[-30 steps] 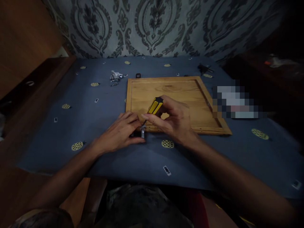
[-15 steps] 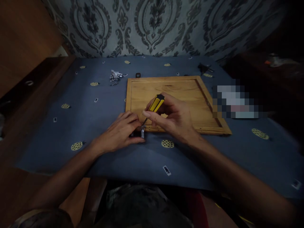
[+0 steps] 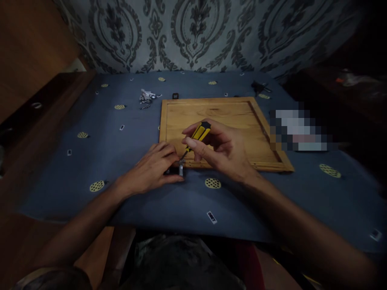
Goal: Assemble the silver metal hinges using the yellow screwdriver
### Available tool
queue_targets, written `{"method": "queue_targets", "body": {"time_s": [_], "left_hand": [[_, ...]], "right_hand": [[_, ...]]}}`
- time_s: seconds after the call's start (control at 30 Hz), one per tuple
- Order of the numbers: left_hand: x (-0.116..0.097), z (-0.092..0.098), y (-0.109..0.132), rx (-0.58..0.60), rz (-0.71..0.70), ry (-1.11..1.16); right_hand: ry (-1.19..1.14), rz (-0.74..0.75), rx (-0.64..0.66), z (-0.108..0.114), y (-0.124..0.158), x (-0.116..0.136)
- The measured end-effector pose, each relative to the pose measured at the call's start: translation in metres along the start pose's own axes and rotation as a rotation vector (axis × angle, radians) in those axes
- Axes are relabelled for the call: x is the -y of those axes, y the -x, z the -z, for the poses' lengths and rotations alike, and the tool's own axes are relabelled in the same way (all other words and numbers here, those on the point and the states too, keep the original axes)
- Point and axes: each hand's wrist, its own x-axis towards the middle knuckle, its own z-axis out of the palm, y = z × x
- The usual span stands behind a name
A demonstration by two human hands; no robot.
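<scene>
By the board [image 3: 211,114], left hand [image 3: 152,168] pinches a fitting [image 3: 181,169], right hand [image 3: 229,150] a screwdriver [image 3: 201,131], forefinger now extended.

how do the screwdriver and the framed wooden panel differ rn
Pose: the screwdriver slants, tip down, in the right hand; the framed wooden panel lies flat on the tablecloth.
Colour: the screwdriver's handle is yellow and black; the framed wooden panel is warm brown with visible grain.
Size: the screwdriver is slim and much smaller than the broad framed wooden panel.
Shared: both reach the area around the metal fitting.
</scene>
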Motion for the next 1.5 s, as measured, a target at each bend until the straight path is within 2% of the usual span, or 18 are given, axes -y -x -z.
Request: {"method": "queue_targets", "body": {"time_s": [0.5,0.77,1.03,1.23,1.4,1.5], "left_hand": [[-0.001,-0.001,0.0,-0.007,0.011,-0.008],[-0.001,-0.001,0.0,-0.007,0.013,0.025],[0.0,0.0,0.0,0.002,0.002,0.007],[-0.001,0.0,-0.001,0.001,0.002,0.009],[-0.001,0.002,-0.001,-0.014,-0.013,0.04],[-0.001,0.001,-0.001,-0.021,-0.011,0.04]], "right_hand": [[0.012,0.06,0.02,0.0,-0.001,-0.003],[0.065,-0.016,0.116,0.009,-0.001,0.003],[0.056,-0.021,0.131,0.01,-0.002,0.003],[0.074,-0.009,0.095,0.01,0.0,0.003],[0.078,0.039,-0.107,0.008,0.003,0.013],[0.094,0.034,-0.116,0.007,0.003,0.015]]}}
